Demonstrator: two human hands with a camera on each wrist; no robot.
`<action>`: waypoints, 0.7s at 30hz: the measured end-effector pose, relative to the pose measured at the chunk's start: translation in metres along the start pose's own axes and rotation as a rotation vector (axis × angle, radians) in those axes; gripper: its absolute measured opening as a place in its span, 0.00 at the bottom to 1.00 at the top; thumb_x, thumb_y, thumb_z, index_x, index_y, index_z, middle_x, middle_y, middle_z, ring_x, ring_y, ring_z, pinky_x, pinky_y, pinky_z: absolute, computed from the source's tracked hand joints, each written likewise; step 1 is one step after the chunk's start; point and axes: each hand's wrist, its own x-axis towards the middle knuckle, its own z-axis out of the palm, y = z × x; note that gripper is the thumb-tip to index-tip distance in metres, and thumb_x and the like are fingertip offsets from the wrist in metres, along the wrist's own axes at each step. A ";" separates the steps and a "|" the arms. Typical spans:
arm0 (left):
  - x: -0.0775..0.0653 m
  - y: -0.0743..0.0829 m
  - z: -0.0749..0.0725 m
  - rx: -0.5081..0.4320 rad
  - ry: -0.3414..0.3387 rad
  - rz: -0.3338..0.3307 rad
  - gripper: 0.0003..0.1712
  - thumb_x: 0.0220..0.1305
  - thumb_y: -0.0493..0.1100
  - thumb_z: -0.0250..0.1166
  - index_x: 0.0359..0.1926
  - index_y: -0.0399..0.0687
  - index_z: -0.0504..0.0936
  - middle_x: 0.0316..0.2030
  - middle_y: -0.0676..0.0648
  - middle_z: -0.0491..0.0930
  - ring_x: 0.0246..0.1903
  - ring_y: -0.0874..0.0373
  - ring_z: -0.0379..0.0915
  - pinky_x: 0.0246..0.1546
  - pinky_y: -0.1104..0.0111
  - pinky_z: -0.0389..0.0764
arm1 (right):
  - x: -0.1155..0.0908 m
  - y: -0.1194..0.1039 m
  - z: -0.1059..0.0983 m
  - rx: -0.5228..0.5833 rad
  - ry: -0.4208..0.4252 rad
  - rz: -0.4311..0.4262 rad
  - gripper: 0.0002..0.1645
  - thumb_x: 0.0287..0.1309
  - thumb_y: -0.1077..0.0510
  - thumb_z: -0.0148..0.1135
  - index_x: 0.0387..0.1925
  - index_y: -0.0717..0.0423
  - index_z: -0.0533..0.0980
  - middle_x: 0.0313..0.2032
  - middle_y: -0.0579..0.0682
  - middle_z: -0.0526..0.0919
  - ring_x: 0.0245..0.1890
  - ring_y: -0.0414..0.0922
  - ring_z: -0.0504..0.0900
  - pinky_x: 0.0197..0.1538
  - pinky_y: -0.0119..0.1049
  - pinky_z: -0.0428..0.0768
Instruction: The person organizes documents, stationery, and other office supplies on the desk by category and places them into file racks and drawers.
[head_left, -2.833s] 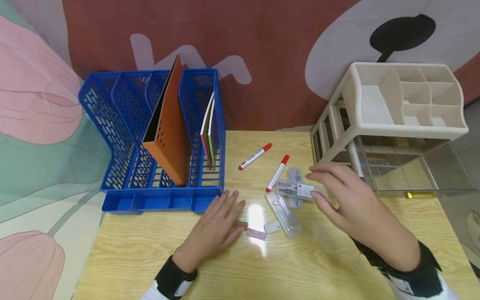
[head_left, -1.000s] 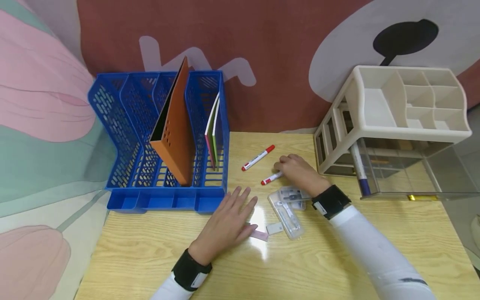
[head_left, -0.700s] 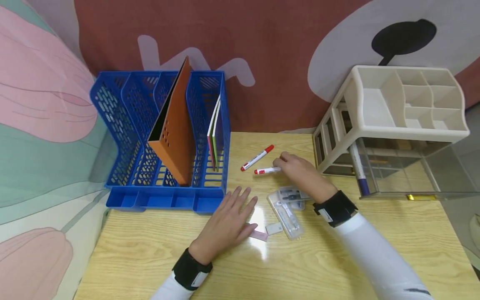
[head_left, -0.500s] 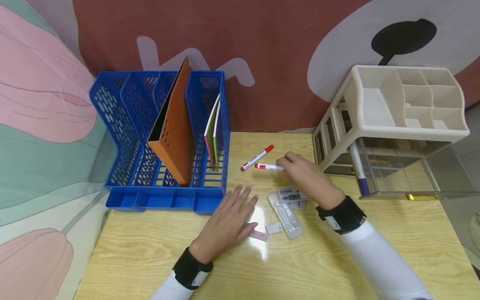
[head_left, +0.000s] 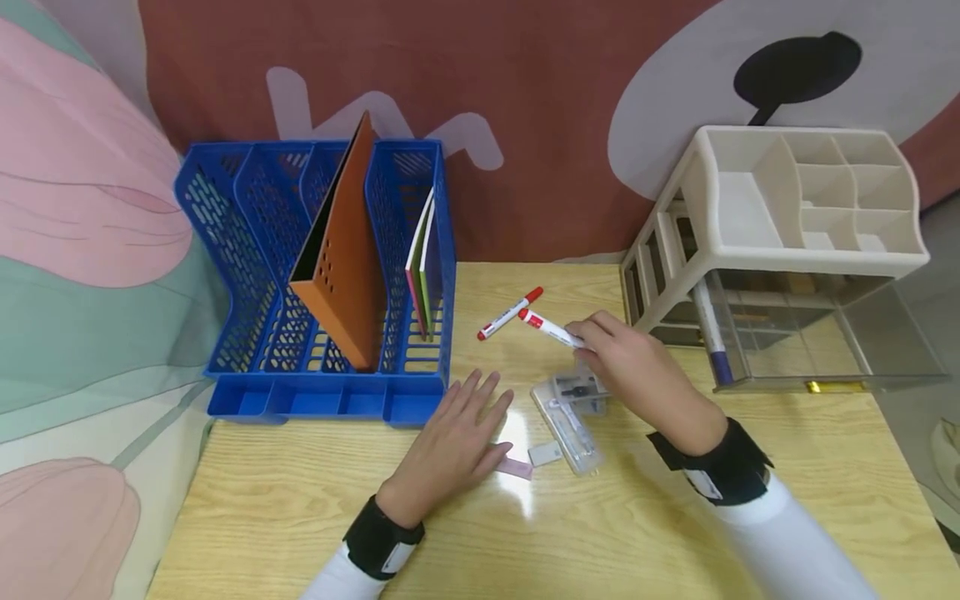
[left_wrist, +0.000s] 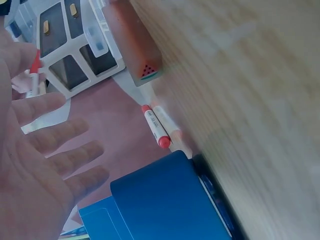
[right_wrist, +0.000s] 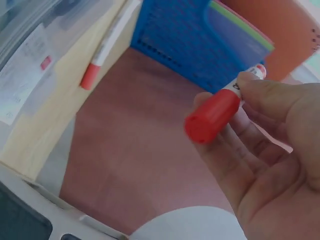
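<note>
My right hand (head_left: 637, 367) pinches a white marker with red ends (head_left: 551, 327) between thumb and fingers, tilted above the table. Its red cap (right_wrist: 212, 116) faces the camera in the right wrist view. A second red-and-white marker (head_left: 510, 314) lies on the table beyond it. My left hand (head_left: 450, 442) rests flat on the table with fingers spread, in front of the blue file rack (head_left: 300, 400). By its thumb lie a pink strip (head_left: 515, 467) and a small white block (head_left: 545, 453). In the left wrist view a reddish block with a watermelon pattern (left_wrist: 132, 42) stands close.
Clear plastic cases (head_left: 570, 433) overlap below my right hand. At right stands a cream drawer organizer (head_left: 701, 200), its clear drawer (head_left: 795, 386) pulled out with a blue-capped marker (head_left: 712, 333) at its side. The rack holds an orange folder (head_left: 348, 283) and thin booklets (head_left: 422, 267).
My right hand came from near the drawer to the nearer marker, took hold of it and raised it, then drew back slightly rightward. My left hand moved slightly right, then stayed put.
</note>
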 end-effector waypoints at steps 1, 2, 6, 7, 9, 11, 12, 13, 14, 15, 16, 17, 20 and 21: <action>0.000 0.000 0.000 0.001 0.001 0.001 0.36 0.74 0.61 0.58 0.74 0.47 0.71 0.76 0.38 0.65 0.76 0.37 0.59 0.74 0.45 0.66 | -0.001 -0.002 -0.003 0.022 0.008 0.004 0.20 0.53 0.65 0.77 0.48 0.60 0.81 0.40 0.53 0.84 0.32 0.44 0.84 0.32 0.40 0.87; -0.001 0.000 0.000 0.001 0.002 0.000 0.36 0.74 0.61 0.58 0.74 0.47 0.71 0.76 0.38 0.65 0.76 0.37 0.59 0.74 0.45 0.66 | -0.003 -0.004 -0.007 0.045 0.015 0.008 0.20 0.53 0.65 0.77 0.49 0.60 0.81 0.40 0.52 0.84 0.32 0.44 0.84 0.32 0.40 0.87; -0.002 0.000 -0.001 0.005 0.001 -0.007 0.36 0.74 0.60 0.59 0.74 0.46 0.71 0.76 0.38 0.65 0.76 0.37 0.59 0.74 0.46 0.66 | -0.008 -0.013 -0.022 0.162 0.033 0.038 0.22 0.54 0.66 0.76 0.51 0.61 0.81 0.41 0.51 0.85 0.35 0.41 0.85 0.36 0.35 0.88; -0.002 0.000 -0.001 0.004 -0.001 -0.011 0.36 0.74 0.60 0.59 0.74 0.46 0.70 0.76 0.38 0.65 0.76 0.38 0.59 0.74 0.46 0.66 | -0.010 -0.015 -0.027 0.181 0.038 0.054 0.23 0.53 0.66 0.77 0.52 0.61 0.81 0.41 0.50 0.85 0.35 0.41 0.85 0.37 0.33 0.88; -0.002 0.000 -0.001 0.003 -0.007 -0.017 0.36 0.74 0.60 0.58 0.74 0.46 0.70 0.76 0.38 0.65 0.76 0.38 0.59 0.74 0.46 0.67 | -0.012 -0.020 -0.036 0.213 0.062 0.085 0.26 0.53 0.67 0.77 0.55 0.60 0.81 0.43 0.49 0.85 0.37 0.40 0.86 0.38 0.27 0.87; -0.002 -0.001 -0.001 0.000 -0.014 -0.018 0.36 0.74 0.60 0.58 0.74 0.47 0.70 0.76 0.38 0.64 0.76 0.38 0.59 0.74 0.46 0.67 | -0.014 -0.024 -0.045 0.239 0.101 0.111 0.29 0.50 0.70 0.77 0.57 0.60 0.82 0.43 0.49 0.86 0.38 0.41 0.86 0.38 0.22 0.85; -0.002 -0.001 -0.001 -0.002 -0.018 -0.019 0.36 0.74 0.60 0.58 0.74 0.47 0.70 0.76 0.38 0.64 0.77 0.39 0.58 0.74 0.46 0.66 | -0.015 -0.025 -0.050 0.245 0.120 0.124 0.31 0.49 0.71 0.78 0.58 0.59 0.81 0.43 0.49 0.86 0.39 0.41 0.86 0.38 0.20 0.84; -0.002 -0.001 -0.001 -0.002 -0.021 -0.018 0.36 0.74 0.60 0.58 0.75 0.47 0.69 0.76 0.38 0.64 0.77 0.39 0.58 0.74 0.46 0.66 | -0.016 -0.027 -0.055 0.244 0.137 0.131 0.34 0.47 0.72 0.78 0.59 0.59 0.81 0.43 0.49 0.86 0.39 0.41 0.86 0.38 0.19 0.83; -0.003 -0.001 -0.001 0.001 -0.022 -0.017 0.36 0.74 0.60 0.58 0.75 0.47 0.69 0.76 0.38 0.64 0.77 0.39 0.58 0.74 0.46 0.66 | -0.017 -0.028 -0.059 0.251 0.157 0.137 0.36 0.45 0.73 0.78 0.60 0.59 0.81 0.43 0.50 0.86 0.39 0.41 0.86 0.38 0.17 0.82; -0.003 -0.002 -0.001 0.001 -0.023 -0.017 0.36 0.74 0.60 0.58 0.75 0.47 0.69 0.76 0.39 0.64 0.77 0.39 0.58 0.74 0.46 0.66 | -0.018 -0.029 -0.064 0.255 0.171 0.145 0.39 0.44 0.74 0.78 0.61 0.59 0.80 0.42 0.50 0.86 0.39 0.40 0.86 0.38 0.17 0.82; -0.003 -0.002 -0.002 0.002 -0.023 -0.018 0.36 0.74 0.60 0.58 0.75 0.47 0.69 0.76 0.39 0.64 0.77 0.39 0.58 0.74 0.47 0.66 | -0.019 -0.030 -0.068 0.259 0.182 0.151 0.41 0.43 0.76 0.78 0.63 0.59 0.80 0.42 0.50 0.86 0.40 0.39 0.86 0.38 0.17 0.82; -0.003 -0.002 -0.002 0.004 -0.024 -0.019 0.36 0.74 0.60 0.58 0.75 0.47 0.69 0.76 0.39 0.64 0.77 0.39 0.58 0.74 0.47 0.66 | -0.021 -0.030 -0.072 0.256 0.190 0.159 0.43 0.42 0.76 0.78 0.64 0.58 0.79 0.42 0.50 0.86 0.40 0.38 0.85 0.38 0.16 0.82; -0.004 -0.003 -0.001 0.008 -0.023 -0.024 0.35 0.74 0.60 0.58 0.74 0.48 0.70 0.76 0.39 0.64 0.76 0.39 0.59 0.74 0.47 0.66 | -0.026 -0.031 -0.083 0.235 0.183 0.195 0.46 0.41 0.77 0.79 0.66 0.56 0.78 0.42 0.50 0.87 0.42 0.31 0.82 0.38 0.15 0.81; -0.004 -0.003 -0.001 0.006 -0.023 -0.026 0.35 0.74 0.60 0.58 0.74 0.48 0.70 0.76 0.39 0.64 0.76 0.39 0.59 0.74 0.47 0.66 | -0.028 -0.030 -0.087 0.218 0.176 0.211 0.46 0.42 0.76 0.79 0.67 0.55 0.77 0.42 0.51 0.87 0.43 0.28 0.81 0.38 0.14 0.80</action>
